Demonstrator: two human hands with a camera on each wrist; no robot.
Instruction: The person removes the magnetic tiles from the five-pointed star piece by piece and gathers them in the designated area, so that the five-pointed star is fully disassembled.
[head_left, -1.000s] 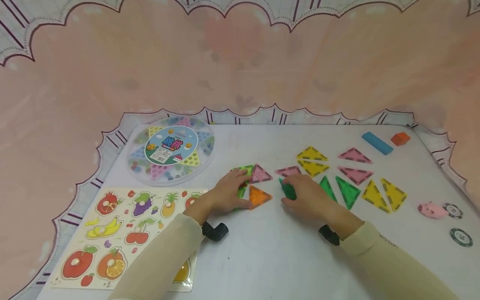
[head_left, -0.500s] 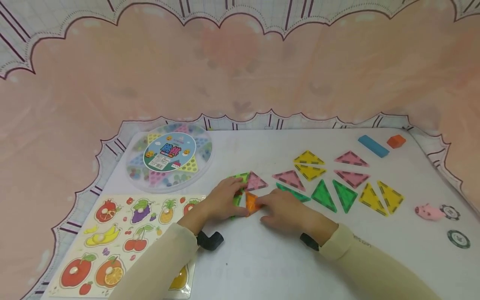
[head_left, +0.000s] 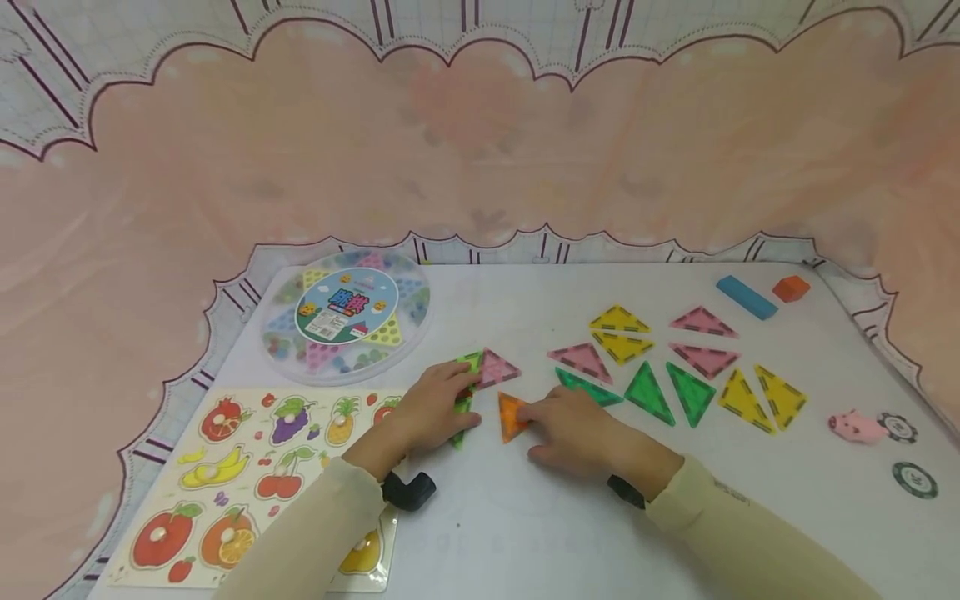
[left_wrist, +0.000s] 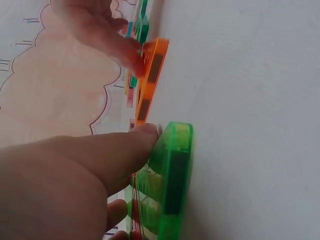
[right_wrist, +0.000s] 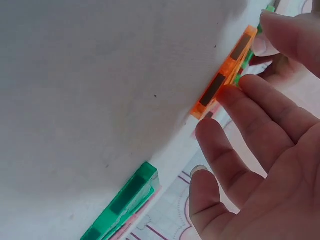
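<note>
My left hand lies over light green translucent tile pieces, mostly hidden under the fingers. In the left wrist view, the thumb is at the edge of a thick green tile, with fingers seen through it. A pink triangle tile adjoins the green at its right. My right hand has fingertips touching an orange triangle tile, which lies apart from the green. Its fingers are spread and loosely bent in the right wrist view, beside the orange tile.
Right of the hands lie pink, green, yellow triangle tiles. Beyond are a blue bar, orange block, pink pig and chip. At left sit a fruit puzzle board and round game box.
My right hand left a green triangle beside the pink one and moved left to the orange tile. Orange and green have since separated, the left hand shifting left with the green and pink.
</note>
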